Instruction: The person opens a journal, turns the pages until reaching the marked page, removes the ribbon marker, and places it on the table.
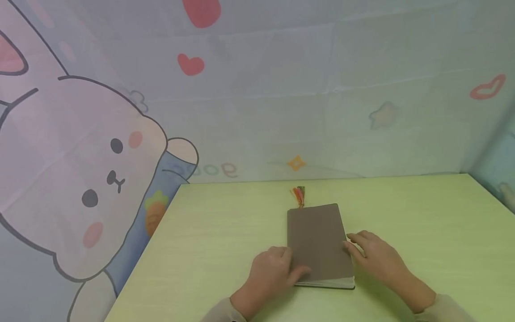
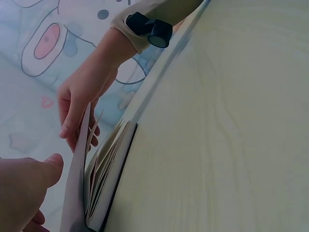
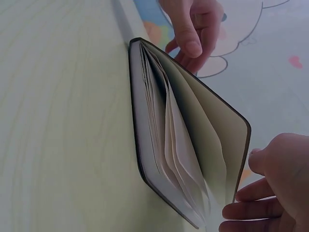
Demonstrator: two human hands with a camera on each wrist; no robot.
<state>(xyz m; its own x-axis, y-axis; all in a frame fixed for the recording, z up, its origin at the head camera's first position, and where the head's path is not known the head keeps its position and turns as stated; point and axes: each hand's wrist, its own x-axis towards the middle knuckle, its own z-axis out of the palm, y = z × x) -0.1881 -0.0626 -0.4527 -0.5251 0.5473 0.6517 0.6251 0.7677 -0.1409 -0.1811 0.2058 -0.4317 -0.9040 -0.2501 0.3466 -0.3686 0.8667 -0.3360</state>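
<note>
Notebook (image 1: pixel 315 232) on bench (image 1: pixel 221 228), between fingers of both hands. Left hand (image 1: pixel 268 270) by spine: fingers loosely bent, no hold visible, thumb over cover (image 3: pixel 200 104). Right hand (image 1: pixel 380 258): fingers slightly spread at cover's raised free edge; pinch or mere touch, cannot tell. Step, likely: turning cover; opening or closing unclear. Next move calls for right fingers guiding edge, left steadying spine. Pages (image 3: pixel 169 140) fanned near right fingers, inner leaves mostly hidden. Left fingertips hidden in head view.

Yellow-green tabletop (image 1: pixel 422 210); creased backdrop (image 1: pixel 261 67), printed bunny (image 1: pixel 60 147).
</note>
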